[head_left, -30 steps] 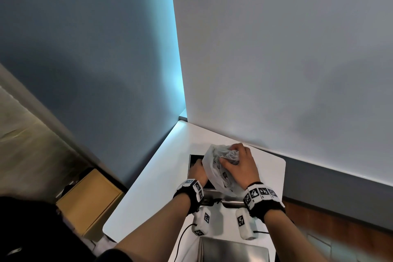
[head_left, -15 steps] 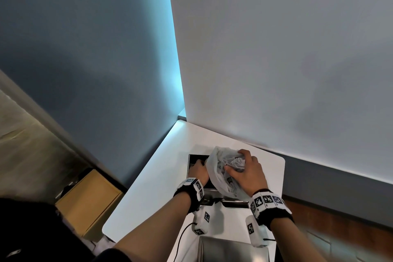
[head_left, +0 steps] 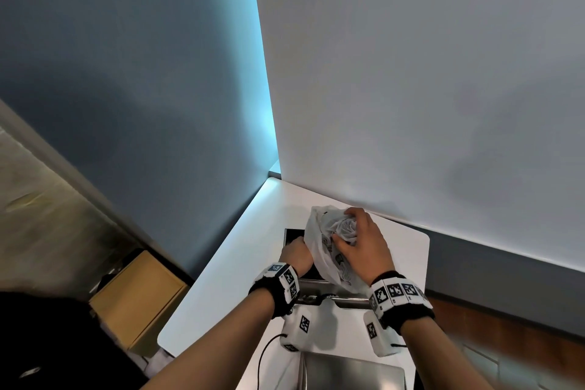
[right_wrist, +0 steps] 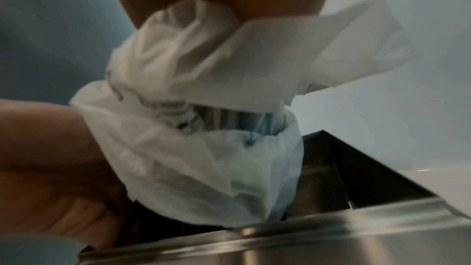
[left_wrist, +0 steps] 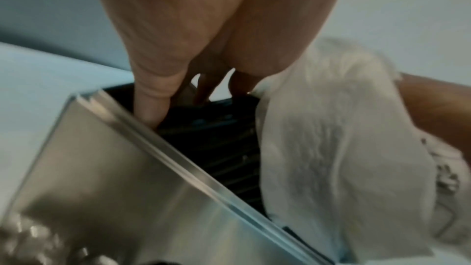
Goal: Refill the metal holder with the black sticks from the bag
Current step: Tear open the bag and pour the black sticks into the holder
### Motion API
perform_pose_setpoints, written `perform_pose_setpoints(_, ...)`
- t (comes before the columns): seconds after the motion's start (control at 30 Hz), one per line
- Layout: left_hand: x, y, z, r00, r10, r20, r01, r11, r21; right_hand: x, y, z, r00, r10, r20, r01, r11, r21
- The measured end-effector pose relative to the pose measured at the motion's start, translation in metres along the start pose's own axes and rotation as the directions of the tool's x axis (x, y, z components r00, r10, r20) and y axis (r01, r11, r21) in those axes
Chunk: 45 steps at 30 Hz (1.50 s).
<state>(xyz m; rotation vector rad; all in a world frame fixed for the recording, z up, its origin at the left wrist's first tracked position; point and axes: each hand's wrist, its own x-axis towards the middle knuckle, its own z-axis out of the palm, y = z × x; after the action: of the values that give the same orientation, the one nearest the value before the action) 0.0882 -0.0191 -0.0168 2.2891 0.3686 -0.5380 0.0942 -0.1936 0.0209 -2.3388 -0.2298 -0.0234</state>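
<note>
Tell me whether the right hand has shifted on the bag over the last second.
Yes. The right hand slid from the top of the bag toward the near rim of the metal holder, then returned to the top.

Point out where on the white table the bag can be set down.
Bare table lies left of the metal holder toward the blue wall, and behind it toward the corner. Crowded: over the holder, where the left hand, right hand and bag meet.

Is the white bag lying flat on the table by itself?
No, the right hand grips the crumpled white bag and holds it over the open metal holder.
</note>
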Motion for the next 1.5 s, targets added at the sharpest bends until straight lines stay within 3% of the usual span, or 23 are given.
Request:
perform_pose_setpoints(0.1,-0.011,0.001,-0.008,0.998,0.063,0.001,-0.063,0.995,0.077,0.0,0.003,0.0,1.0,0.024,-0.002,-0.024,0.998,-0.051)
perform_pose_setpoints(0.2,-0.019,-0.001,-0.013,0.979,0.203,-0.016,-0.198,0.968,0.153,0.002,0.002,-0.004,1.0,0.006,0.006,-0.006,1.0,-0.019)
perform_pose_setpoints(0.3,-0.02,-0.012,-0.012,0.936,0.322,0.142,-0.346,0.916,0.203,0.004,0.0,-0.009,0.996,-0.076,0.04,0.075,0.997,0.033)
perform_pose_setpoints(0.37,-0.018,-0.025,-0.008,0.922,0.342,0.181,-0.372,0.912,0.17,0.003,0.005,-0.011,0.992,-0.095,0.082,0.093,0.995,0.027)
perform_pose_setpoints(0.47,-0.016,-0.038,0.002,0.896,0.432,0.108,-0.445,0.877,0.182,-0.002,0.015,-0.014,0.98,-0.049,0.193,0.058,0.997,-0.041)
perform_pose_setpoints(0.63,-0.007,-0.039,0.011,0.806,0.592,0.009,-0.57,0.77,0.287,-0.016,0.02,-0.021,0.933,0.024,0.358,0.04,0.985,-0.17)
perform_pose_setpoints(0.83,-0.005,-0.034,0.024,0.804,0.592,-0.065,-0.545,0.775,0.32,-0.019,0.023,-0.011,0.934,0.083,0.347,0.071,0.909,-0.41)
perform_pose_setpoints(1.03,-0.002,-0.035,0.025,0.801,0.594,-0.075,-0.545,0.776,0.317,-0.007,0.012,-0.016,0.943,0.048,0.328,0.107,0.893,-0.438)
perform_pose_setpoints(1.27,-0.002,-0.033,0.026,0.839,0.538,-0.081,-0.49,0.812,0.318,-0.007,0.009,-0.025,0.963,0.013,0.271,0.096,0.918,-0.385)
perform_pose_setpoints(1.5,-0.005,-0.029,0.023,0.851,0.519,-0.077,-0.453,0.801,0.39,-0.012,0.019,-0.022,0.998,-0.006,0.066,0.014,0.993,-0.117)
